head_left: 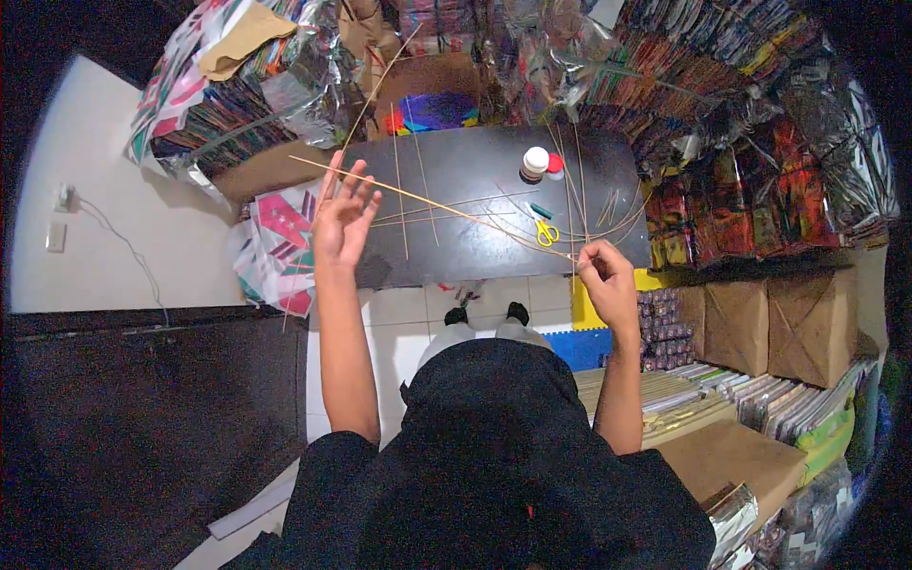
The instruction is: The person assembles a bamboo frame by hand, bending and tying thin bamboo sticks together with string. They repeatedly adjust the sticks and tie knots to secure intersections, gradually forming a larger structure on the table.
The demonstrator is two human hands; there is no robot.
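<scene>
Well, R hand (pixel 616 289) w/ stick (pixel 429 201) nr tbl edge (pixel 456 276)

The bench (pixel 475 252) had a dark, smooth top. Thin tan sticks (pixel 399 180) lay across its left and middle, some crossing. Toward the right, a white-lidded bottle (pixel 535 161) stood just beside a small red-topped container (pixel 556 165). Nearer the front edge lay a short dark green cylinder (pixel 541 211) and yellow scissors (pixel 546 234).

Here's smooth, glossy tabletop (pixel 475 171): plastic-handled scissors (pixel 546 234) on it, wood-like matt stick (pixel 427 199) over it, crinkly plastic wrap (pixel 567 57) behind it!
</scene>
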